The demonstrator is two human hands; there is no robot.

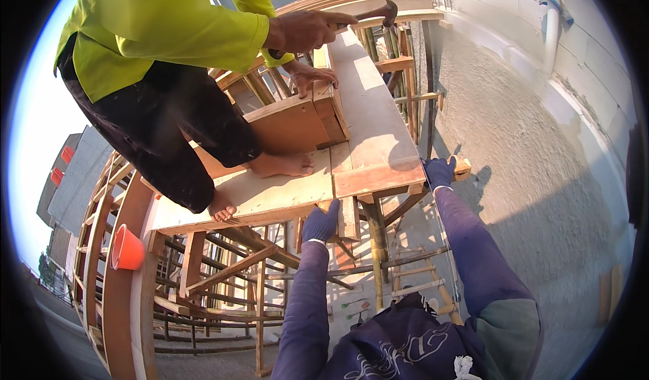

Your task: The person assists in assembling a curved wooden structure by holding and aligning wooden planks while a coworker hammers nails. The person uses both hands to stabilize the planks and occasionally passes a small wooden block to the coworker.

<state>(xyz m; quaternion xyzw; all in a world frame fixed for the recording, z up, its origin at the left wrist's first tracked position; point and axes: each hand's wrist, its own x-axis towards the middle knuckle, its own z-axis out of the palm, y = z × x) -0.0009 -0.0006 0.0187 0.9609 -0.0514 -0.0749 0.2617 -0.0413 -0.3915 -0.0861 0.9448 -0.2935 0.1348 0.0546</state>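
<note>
My left hand point(320, 224), in a dark blue knitted glove, is closed on the front edge of the plywood platform point(270, 194), beside a short upright board point(348, 219). To the right, my right hand point(441, 172), gloved alike, grips a wooden beam point(462, 168) that sticks out at the platform's right corner. Its fingers are partly hidden. A co-worker in a yellow-green shirt stands barefoot on the platform, with a claw hammer point(388, 12) in one hand. The co-worker's other hand point(312, 77) rests on the top corner of an upright brown panel point(287, 129).
Bamboo poles and timber props point(260, 306) stand below the platform. An orange bucket point(127, 248) hangs at the left by a long board. A rough concrete surface point(520, 143) lies right, bordered by a white block wall point(595, 56) with a pipe point(551, 39).
</note>
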